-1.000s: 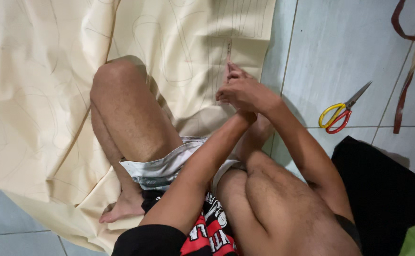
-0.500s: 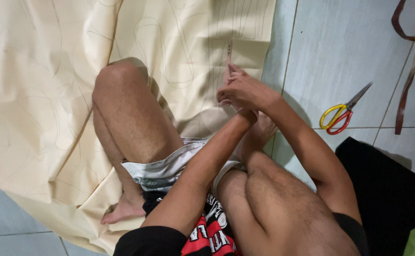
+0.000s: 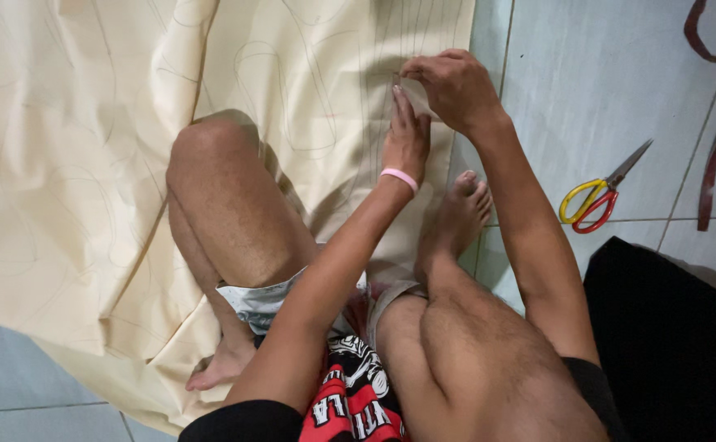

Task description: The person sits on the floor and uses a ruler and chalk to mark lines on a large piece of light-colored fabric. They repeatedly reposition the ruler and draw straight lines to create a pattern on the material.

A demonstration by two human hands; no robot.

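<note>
Near the right edge of the cream cloth (image 3: 88, 164), spread over the tiled floor (image 3: 587, 90), both hands are brought together. The left hand (image 3: 405, 141) is laid open and flat on the cloth, fingers pointing away from the body. The right hand (image 3: 456, 86) is closed in a pinch just beyond it — on a fold of the cloth or something small, which cannot be told. Faint drawn lines run lengthwise away from the body under both hands. Yellow-and-red scissors (image 3: 599, 196) are left well apart on the tiles — nearer the right arm.
</note>
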